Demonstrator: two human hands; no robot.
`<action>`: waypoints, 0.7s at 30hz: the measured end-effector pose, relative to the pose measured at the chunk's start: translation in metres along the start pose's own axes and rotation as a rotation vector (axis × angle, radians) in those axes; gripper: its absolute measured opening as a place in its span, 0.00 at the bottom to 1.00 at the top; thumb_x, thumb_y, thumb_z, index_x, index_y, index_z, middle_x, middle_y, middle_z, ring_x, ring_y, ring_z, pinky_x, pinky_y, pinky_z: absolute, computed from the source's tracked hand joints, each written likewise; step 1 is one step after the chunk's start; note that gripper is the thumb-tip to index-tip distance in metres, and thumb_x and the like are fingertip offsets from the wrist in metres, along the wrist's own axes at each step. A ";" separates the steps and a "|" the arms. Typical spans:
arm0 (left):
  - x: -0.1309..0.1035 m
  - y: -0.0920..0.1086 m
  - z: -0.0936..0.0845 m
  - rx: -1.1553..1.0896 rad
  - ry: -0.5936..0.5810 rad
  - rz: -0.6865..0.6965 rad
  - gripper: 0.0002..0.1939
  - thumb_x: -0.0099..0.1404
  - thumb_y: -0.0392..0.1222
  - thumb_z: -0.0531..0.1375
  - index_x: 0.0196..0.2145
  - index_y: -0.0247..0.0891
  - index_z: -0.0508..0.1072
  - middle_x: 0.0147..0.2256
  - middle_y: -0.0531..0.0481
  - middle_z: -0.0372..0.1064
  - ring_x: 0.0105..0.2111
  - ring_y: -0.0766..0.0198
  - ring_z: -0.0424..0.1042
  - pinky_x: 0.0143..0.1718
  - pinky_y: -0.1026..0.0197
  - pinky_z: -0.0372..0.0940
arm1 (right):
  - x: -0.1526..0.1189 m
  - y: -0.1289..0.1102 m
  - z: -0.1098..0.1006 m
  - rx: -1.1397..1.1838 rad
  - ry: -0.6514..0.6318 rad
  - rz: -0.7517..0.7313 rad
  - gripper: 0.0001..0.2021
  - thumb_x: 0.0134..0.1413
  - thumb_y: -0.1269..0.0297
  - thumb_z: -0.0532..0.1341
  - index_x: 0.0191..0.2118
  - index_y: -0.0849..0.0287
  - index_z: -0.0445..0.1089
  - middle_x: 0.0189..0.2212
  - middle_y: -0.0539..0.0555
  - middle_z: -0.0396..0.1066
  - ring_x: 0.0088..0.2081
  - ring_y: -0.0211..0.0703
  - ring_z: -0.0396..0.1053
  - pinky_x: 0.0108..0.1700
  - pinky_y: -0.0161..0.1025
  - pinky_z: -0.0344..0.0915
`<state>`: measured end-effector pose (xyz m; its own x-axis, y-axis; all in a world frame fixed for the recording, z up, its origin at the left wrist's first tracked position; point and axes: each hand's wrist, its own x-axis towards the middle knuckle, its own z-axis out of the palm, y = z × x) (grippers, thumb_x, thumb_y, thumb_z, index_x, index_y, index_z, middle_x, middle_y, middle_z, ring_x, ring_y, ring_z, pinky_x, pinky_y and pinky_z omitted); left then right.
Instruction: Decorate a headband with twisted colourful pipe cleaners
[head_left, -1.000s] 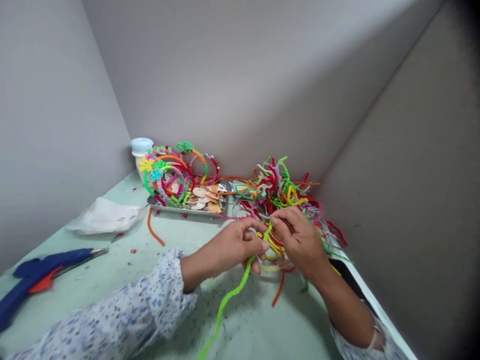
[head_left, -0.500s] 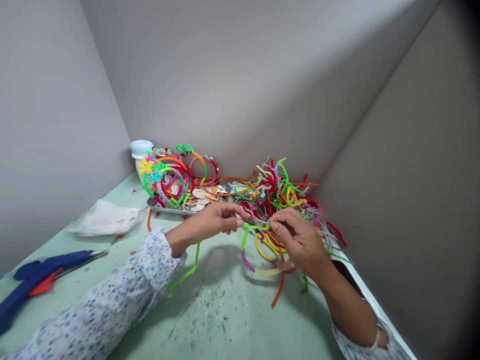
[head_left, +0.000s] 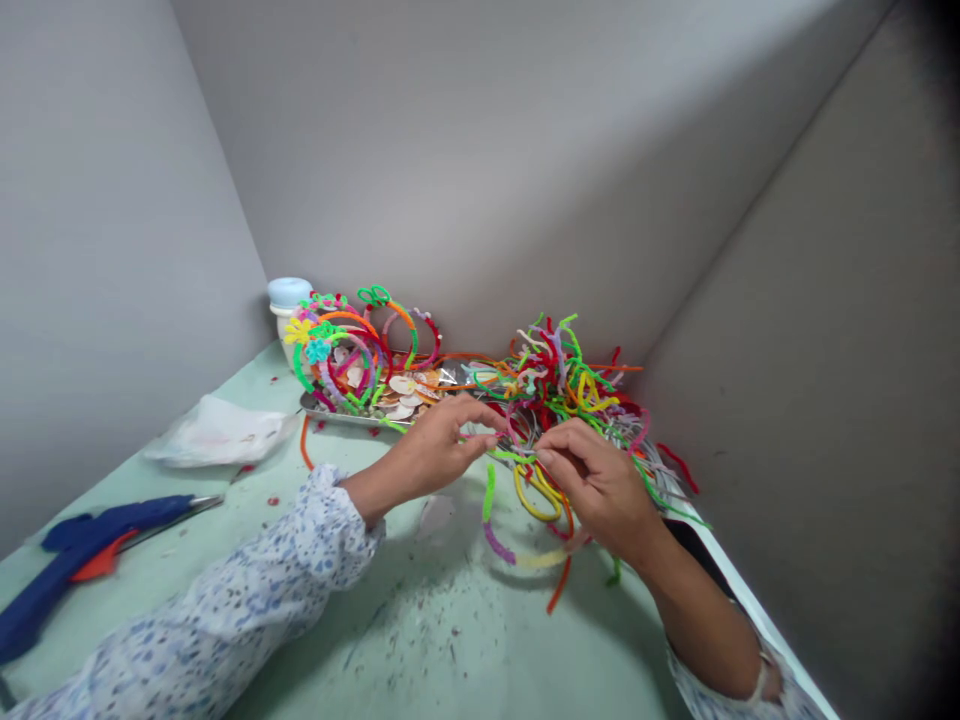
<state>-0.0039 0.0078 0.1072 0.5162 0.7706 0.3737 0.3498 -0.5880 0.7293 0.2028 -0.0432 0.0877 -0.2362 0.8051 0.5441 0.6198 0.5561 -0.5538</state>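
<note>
A headband (head_left: 499,543) hangs as an open curve over the table, wrapped in green, purple, pale yellow and pinkish fuzzy pipe cleaner. Pinched between thumb and fingers of my right hand (head_left: 600,485) is its upper part, near a bright green stretch. My left hand (head_left: 450,445) is just to the left, thumb and index finger around a bright green pipe cleaner (head_left: 511,456) that runs across to the right hand. The exact contact at the left fingertips is small and hard to see. A green tail shows behind the left hand.
A heap of coloured pipe cleaners (head_left: 559,365) lies behind my right hand. Finished headbands (head_left: 349,350) stand on a metal tray (head_left: 349,418) beside a blue-lidded jar (head_left: 289,295). At left are a plastic bag (head_left: 221,432) and a blue glue gun (head_left: 97,540). Walls enclose the table.
The green tail that hung below my left wrist has swung up behind the hand. My left hand has shifted slightly right and up; the right hand stays pinched on the headband.
</note>
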 end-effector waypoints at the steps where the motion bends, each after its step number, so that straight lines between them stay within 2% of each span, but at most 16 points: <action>1: -0.001 0.001 0.002 -0.082 -0.069 -0.033 0.10 0.61 0.39 0.57 0.39 0.39 0.75 0.39 0.47 0.72 0.42 0.60 0.68 0.45 0.59 0.60 | 0.000 0.000 0.001 -0.002 -0.004 -0.007 0.06 0.59 0.66 0.55 0.34 0.56 0.69 0.32 0.52 0.66 0.35 0.41 0.65 0.38 0.37 0.61; 4: -0.004 0.004 0.008 -0.341 -0.263 -0.107 0.10 0.62 0.40 0.55 0.40 0.39 0.74 0.40 0.48 0.72 0.41 0.62 0.69 0.45 0.60 0.60 | -0.001 -0.002 0.002 0.011 -0.040 -0.052 0.06 0.59 0.67 0.55 0.35 0.56 0.69 0.32 0.52 0.67 0.36 0.40 0.65 0.39 0.38 0.61; 6: -0.006 0.005 0.012 -0.527 -0.386 -0.193 0.11 0.64 0.42 0.54 0.36 0.36 0.74 0.35 0.47 0.72 0.36 0.63 0.69 0.43 0.60 0.61 | -0.001 -0.003 0.002 0.032 -0.068 -0.093 0.06 0.59 0.68 0.55 0.36 0.56 0.69 0.33 0.52 0.67 0.36 0.40 0.65 0.39 0.38 0.62; 8: -0.007 0.004 0.015 -0.695 -0.455 -0.289 0.13 0.64 0.44 0.54 0.31 0.34 0.73 0.28 0.48 0.70 0.31 0.65 0.68 0.39 0.61 0.61 | -0.001 -0.004 0.002 0.051 -0.087 -0.130 0.06 0.59 0.69 0.55 0.37 0.56 0.69 0.33 0.52 0.67 0.37 0.41 0.65 0.40 0.38 0.63; 11: -0.008 0.000 0.019 -0.869 -0.439 -0.395 0.12 0.60 0.46 0.58 0.27 0.33 0.72 0.23 0.51 0.64 0.25 0.68 0.62 0.32 0.64 0.59 | -0.001 -0.006 0.002 0.074 -0.102 -0.170 0.06 0.59 0.69 0.55 0.37 0.55 0.69 0.34 0.53 0.67 0.38 0.41 0.65 0.41 0.40 0.63; 15: -0.008 -0.003 0.021 -1.026 -0.443 -0.466 0.13 0.57 0.46 0.62 0.27 0.32 0.70 0.23 0.54 0.59 0.23 0.71 0.57 0.28 0.65 0.55 | -0.002 -0.005 0.002 0.097 -0.119 -0.198 0.06 0.59 0.69 0.55 0.37 0.55 0.69 0.35 0.53 0.66 0.39 0.41 0.65 0.41 0.40 0.64; 21: -0.007 -0.006 0.018 -0.969 -0.461 -0.486 0.12 0.54 0.45 0.64 0.26 0.33 0.69 0.24 0.55 0.58 0.24 0.71 0.56 0.28 0.65 0.54 | 0.000 -0.002 0.002 0.114 -0.119 -0.152 0.05 0.56 0.66 0.58 0.38 0.54 0.70 0.36 0.53 0.67 0.40 0.42 0.66 0.43 0.41 0.64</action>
<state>0.0046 0.0011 0.0894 0.7956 0.5838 -0.1615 -0.0496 0.3286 0.9432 0.2000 -0.0442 0.0877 -0.4109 0.7255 0.5521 0.4831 0.6869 -0.5429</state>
